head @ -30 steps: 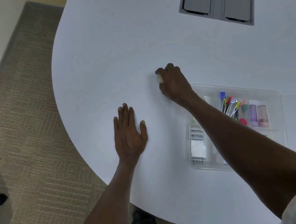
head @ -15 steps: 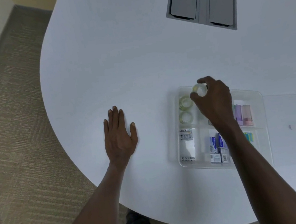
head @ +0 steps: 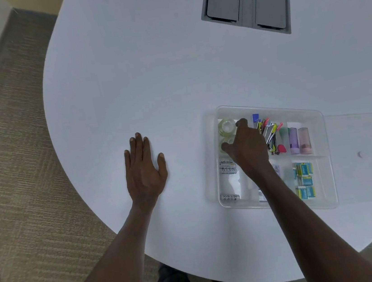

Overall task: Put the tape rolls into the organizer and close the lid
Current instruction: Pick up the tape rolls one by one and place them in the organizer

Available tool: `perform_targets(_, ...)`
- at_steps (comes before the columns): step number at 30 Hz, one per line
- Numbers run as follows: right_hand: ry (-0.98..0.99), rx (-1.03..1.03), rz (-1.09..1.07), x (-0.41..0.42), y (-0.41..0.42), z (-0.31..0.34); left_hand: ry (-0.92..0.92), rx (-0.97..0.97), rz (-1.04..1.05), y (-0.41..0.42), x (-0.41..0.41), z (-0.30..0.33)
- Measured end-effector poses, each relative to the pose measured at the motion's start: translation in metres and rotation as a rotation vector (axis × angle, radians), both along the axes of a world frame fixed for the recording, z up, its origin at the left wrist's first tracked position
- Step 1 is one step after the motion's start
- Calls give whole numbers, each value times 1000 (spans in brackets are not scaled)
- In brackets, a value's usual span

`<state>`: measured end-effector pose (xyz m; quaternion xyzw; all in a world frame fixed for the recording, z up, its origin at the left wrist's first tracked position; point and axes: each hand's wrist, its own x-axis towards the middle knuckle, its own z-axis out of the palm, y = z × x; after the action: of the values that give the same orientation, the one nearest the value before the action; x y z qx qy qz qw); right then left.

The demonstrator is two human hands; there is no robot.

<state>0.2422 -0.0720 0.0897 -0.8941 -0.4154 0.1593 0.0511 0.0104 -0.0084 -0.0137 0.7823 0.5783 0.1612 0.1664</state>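
Observation:
The clear plastic organizer (head: 268, 107) lies on the white table, its lid (head: 366, 131) open flat to the right. One clear tape roll (head: 226, 126) sits in the far left compartment. A second tape roll (head: 223, 142) lies just below it, partly under my thumb. My right hand (head: 248, 149) reaches down into that compartment, thumb and forefinger spread over the rolls. The palm hides whatever is beneath it. My left hand (head: 145, 170) rests flat on the table left of the organizer, fingers apart, holding nothing.
Other compartments hold batteries (head: 227, 166), coloured pens and clips (head: 270, 132), two small tubes (head: 298, 140) and blue-yellow boxes (head: 304, 179). A grey cable hatch (head: 244, 0) is set into the table at the back. Carpet lies left of the rounded table edge (head: 89, 201).
My right hand picked a tape roll off the table, carried it right over the organizer, and has now dropped into the far left compartment. The left hand stayed flat.

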Motion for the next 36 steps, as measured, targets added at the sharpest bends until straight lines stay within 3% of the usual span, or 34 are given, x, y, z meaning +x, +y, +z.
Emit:
perform_targets(11,-82,-100,22,-9,3,-12,-2,-14,5,1,0,-4)
perform_targets(21,-1,-36,-62,-9,9,-16,-5,-13,8,1,1,-5)
perform_targets(36,-105,-156,6,-12,7,-16,-8,-3,8,0,1,-4)
